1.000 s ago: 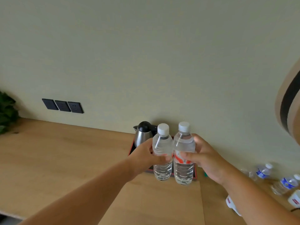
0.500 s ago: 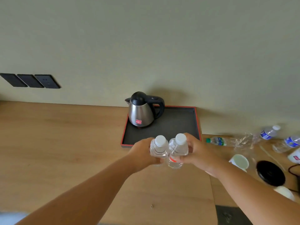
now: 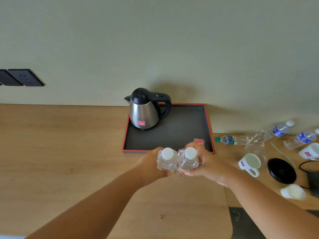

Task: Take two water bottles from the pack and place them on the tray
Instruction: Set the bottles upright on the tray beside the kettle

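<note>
1. The person is standing at the wooden counter (image 3: 51, 152) and holding two water bottles upright, side by side and touching. They are hanging just short of the near edge of the tray (image 3: 209, 128), not yet over it.
2. The left hand (image 3: 150, 167) is wrapping its fingers closed around the left bottle (image 3: 167, 159), gripping it at the shoulder. The right hand (image 3: 206, 163) is doing the same with the right bottle (image 3: 188, 158), fingers curled shut around its body.
3. The tray is sitting against the wall with a steel kettle (image 3: 145, 111) occupying its back left corner, leaving the front and right of the dark floor bare.
4. To my eye the carry is nearly done, with the setting-down remaining.
5. The raised red rim at the near edge is looking like the first hazard: a bottle base coming in too low could be catching on it and tipping.
6. Both bottles are being pressed together, so releasing one hand first could be nudging its neighbour over.
7. Drifting left and back could be knocking a bottle against the kettle.
8. On the right, a white cup (image 3: 249, 163), loose plastic wrap (image 3: 255, 140) and spare bottles (image 3: 283, 129) are crowding the counter, so a wide right elbow could be sweeping something off.
</note>
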Action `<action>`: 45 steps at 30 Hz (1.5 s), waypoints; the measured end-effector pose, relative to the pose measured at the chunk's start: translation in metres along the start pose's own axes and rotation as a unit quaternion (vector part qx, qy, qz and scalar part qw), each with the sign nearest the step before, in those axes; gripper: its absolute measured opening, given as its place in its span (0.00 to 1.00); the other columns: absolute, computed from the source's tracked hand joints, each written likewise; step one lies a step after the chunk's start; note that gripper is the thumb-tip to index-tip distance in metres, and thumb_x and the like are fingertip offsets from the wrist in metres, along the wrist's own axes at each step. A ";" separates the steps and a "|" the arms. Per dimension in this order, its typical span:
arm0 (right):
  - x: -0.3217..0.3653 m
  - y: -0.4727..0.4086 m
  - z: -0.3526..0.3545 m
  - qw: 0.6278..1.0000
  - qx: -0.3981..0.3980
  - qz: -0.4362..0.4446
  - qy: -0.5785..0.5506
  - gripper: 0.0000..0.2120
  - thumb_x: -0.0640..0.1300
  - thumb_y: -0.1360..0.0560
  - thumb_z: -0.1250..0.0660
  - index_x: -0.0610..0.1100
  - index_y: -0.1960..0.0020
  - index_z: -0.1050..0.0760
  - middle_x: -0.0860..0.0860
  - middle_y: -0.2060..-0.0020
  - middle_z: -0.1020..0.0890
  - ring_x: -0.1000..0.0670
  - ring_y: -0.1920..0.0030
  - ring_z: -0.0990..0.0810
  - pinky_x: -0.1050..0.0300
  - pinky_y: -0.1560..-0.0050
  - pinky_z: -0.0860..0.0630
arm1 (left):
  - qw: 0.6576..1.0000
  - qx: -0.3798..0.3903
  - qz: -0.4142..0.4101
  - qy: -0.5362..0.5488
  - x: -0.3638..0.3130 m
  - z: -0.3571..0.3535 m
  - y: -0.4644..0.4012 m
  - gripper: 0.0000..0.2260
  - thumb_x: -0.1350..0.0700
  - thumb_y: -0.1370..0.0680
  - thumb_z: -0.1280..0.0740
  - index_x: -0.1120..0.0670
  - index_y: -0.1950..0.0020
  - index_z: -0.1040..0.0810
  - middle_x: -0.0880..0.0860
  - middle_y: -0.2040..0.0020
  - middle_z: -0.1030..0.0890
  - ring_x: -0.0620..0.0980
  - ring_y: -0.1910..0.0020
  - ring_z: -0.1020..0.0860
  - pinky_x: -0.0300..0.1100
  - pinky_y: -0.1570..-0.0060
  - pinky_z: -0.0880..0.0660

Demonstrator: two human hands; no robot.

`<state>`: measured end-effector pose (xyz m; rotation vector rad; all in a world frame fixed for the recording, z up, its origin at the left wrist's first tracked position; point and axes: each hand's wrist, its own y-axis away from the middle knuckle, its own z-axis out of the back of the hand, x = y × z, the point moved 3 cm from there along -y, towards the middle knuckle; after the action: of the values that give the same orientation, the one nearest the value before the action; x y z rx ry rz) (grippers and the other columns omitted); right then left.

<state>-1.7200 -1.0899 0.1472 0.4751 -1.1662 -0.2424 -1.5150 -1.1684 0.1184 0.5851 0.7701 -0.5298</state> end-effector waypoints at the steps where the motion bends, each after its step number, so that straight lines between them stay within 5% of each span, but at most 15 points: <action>1: 0.002 0.001 -0.002 1.000 0.005 -0.008 0.009 0.30 0.35 0.30 0.21 0.60 0.38 0.29 0.52 0.42 0.18 0.52 0.41 0.18 0.51 0.37 0.22 | 1.000 0.002 0.000 -0.005 0.000 0.000 0.001 0.14 0.49 0.32 0.24 0.48 0.50 0.22 0.47 0.55 0.17 0.50 0.56 0.18 0.58 0.52 0.18; 5: 0.007 0.004 -0.003 0.999 -0.003 -0.025 0.028 0.31 0.37 0.29 0.22 0.61 0.36 0.31 0.52 0.39 0.19 0.51 0.37 0.20 0.55 0.36 0.24 | 1.000 0.001 0.014 0.004 -0.001 0.001 0.000 0.21 0.44 0.34 0.25 0.46 0.44 0.22 0.46 0.50 0.16 0.52 0.49 0.16 0.57 0.47 0.18; 12: 0.001 -0.001 -0.007 0.999 -0.017 -0.030 0.026 0.30 0.42 0.31 0.20 0.63 0.37 0.28 0.56 0.42 0.17 0.53 0.39 0.19 0.53 0.36 0.22 | 1.000 -0.011 0.012 -0.004 0.008 -0.006 -0.004 0.19 0.44 0.35 0.25 0.44 0.48 0.24 0.44 0.54 0.18 0.53 0.53 0.17 0.57 0.51 0.17; 17: 0.007 0.004 -0.008 0.999 -0.020 -0.029 0.039 0.32 0.41 0.30 0.20 0.59 0.33 0.31 0.57 0.41 0.19 0.57 0.41 0.20 0.66 0.48 0.24 | 1.000 -0.004 0.018 0.023 0.020 -0.018 -0.010 0.17 0.47 0.33 0.22 0.43 0.51 0.27 0.39 0.59 0.23 0.42 0.62 0.24 0.55 0.55 0.17; 21: 0.013 0.011 -0.011 0.997 -0.051 -0.020 0.061 0.33 0.45 0.32 0.18 0.55 0.36 0.34 0.62 0.47 0.23 0.61 0.47 0.20 0.67 0.48 0.21 | 0.998 -0.009 0.013 0.053 -0.003 -0.015 -0.005 0.14 0.54 0.35 0.23 0.53 0.58 0.27 0.44 0.65 0.26 0.44 0.67 0.31 0.45 0.66 0.28; 23: 0.022 0.021 -0.011 0.995 -0.058 -0.027 0.072 0.43 0.49 0.33 0.17 0.56 0.28 0.40 0.65 0.39 0.25 0.59 0.40 0.22 0.67 0.43 0.26 | 0.998 -0.008 0.028 0.052 -0.014 -0.012 0.000 0.17 0.52 0.36 0.22 0.56 0.57 0.26 0.45 0.65 0.28 0.45 0.67 0.31 0.45 0.66 0.28; 25: 0.037 0.033 -0.007 0.992 -0.057 -0.034 0.103 0.56 0.57 0.34 0.18 0.56 0.18 0.50 0.63 0.27 0.32 0.54 0.26 0.30 0.60 0.32 0.32 | 0.998 -0.015 0.057 0.028 -0.027 -0.003 0.008 0.27 0.45 0.37 0.20 0.56 0.45 0.22 0.43 0.58 0.24 0.47 0.60 0.22 0.50 0.55 0.19; 26: 0.046 0.038 -0.004 0.990 -0.053 -0.035 0.126 0.60 0.62 0.35 0.19 0.57 0.17 0.54 0.60 0.22 0.35 0.52 0.22 0.35 0.55 0.27 0.34 | 0.997 -0.021 0.078 0.009 -0.035 0.006 0.013 0.39 0.41 0.37 0.19 0.55 0.31 0.26 0.45 0.48 0.21 0.50 0.47 0.18 0.50 0.45 0.20; 27: 0.055 0.043 0.001 0.987 -0.047 -0.036 0.149 0.62 0.65 0.36 0.20 0.58 0.17 0.57 0.57 0.20 0.37 0.50 0.20 0.37 0.51 0.25 0.35 | 0.995 -0.022 0.099 -0.007 -0.047 0.017 0.019 0.48 0.40 0.36 0.19 0.52 0.20 0.35 0.48 0.36 0.22 0.53 0.34 0.21 0.49 0.38 0.23; 29: 0.076 0.052 0.010 0.979 -0.032 -0.042 0.196 0.62 0.70 0.38 0.23 0.59 0.17 0.57 0.55 0.18 0.40 0.50 0.20 0.36 0.49 0.24 0.34 | 0.995 -0.018 0.087 -0.044 -0.073 0.041 0.026 0.53 0.41 0.31 0.19 0.49 0.14 0.45 0.53 0.23 0.28 0.55 0.24 0.28 0.48 0.30 0.28; 32: 0.105 0.055 0.024 0.960 -0.028 -0.046 0.274 0.57 0.70 0.37 0.26 0.57 0.17 0.49 0.52 0.19 0.37 0.50 0.24 0.29 0.49 0.27 0.29 | 0.989 -0.005 0.041 -0.144 -0.109 0.073 0.029 0.42 0.40 0.26 0.22 0.51 0.18 0.37 0.54 0.24 0.27 0.54 0.27 0.25 0.49 0.30 0.26; 37: 0.137 0.057 0.023 0.906 -0.062 -0.032 0.417 0.31 0.57 0.27 0.28 0.49 0.27 0.28 0.49 0.30 0.23 0.46 0.33 0.23 0.53 0.40 0.25 | 0.945 0.027 0.022 -0.326 -0.141 0.085 0.039 0.24 0.43 0.22 0.27 0.54 0.31 0.22 0.54 0.36 0.18 0.55 0.37 0.20 0.51 0.36 0.22; 40: 0.134 0.055 0.008 0.882 -0.065 -0.021 0.467 0.19 0.49 0.28 0.29 0.48 0.37 0.21 0.48 0.40 0.17 0.44 0.42 0.18 0.52 0.48 0.22 | 0.921 0.047 0.017 -0.386 -0.141 0.072 0.041 0.19 0.50 0.20 0.28 0.56 0.31 0.22 0.57 0.36 0.19 0.58 0.36 0.20 0.53 0.36 0.22; 45: 0.124 0.050 0.002 0.873 -0.094 -0.037 0.476 0.17 0.39 0.25 0.32 0.46 0.36 0.19 0.45 0.41 0.16 0.42 0.41 0.17 0.51 0.42 0.20 | 0.914 0.049 0.022 -0.402 -0.133 0.057 0.041 0.18 0.56 0.18 0.29 0.55 0.29 0.25 0.58 0.34 0.20 0.59 0.35 0.21 0.53 0.36 0.21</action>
<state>-1.6771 -1.0993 0.2735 0.3871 -0.1502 -0.1496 -1.5421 -1.1463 0.2646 0.4158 -0.0545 -0.7017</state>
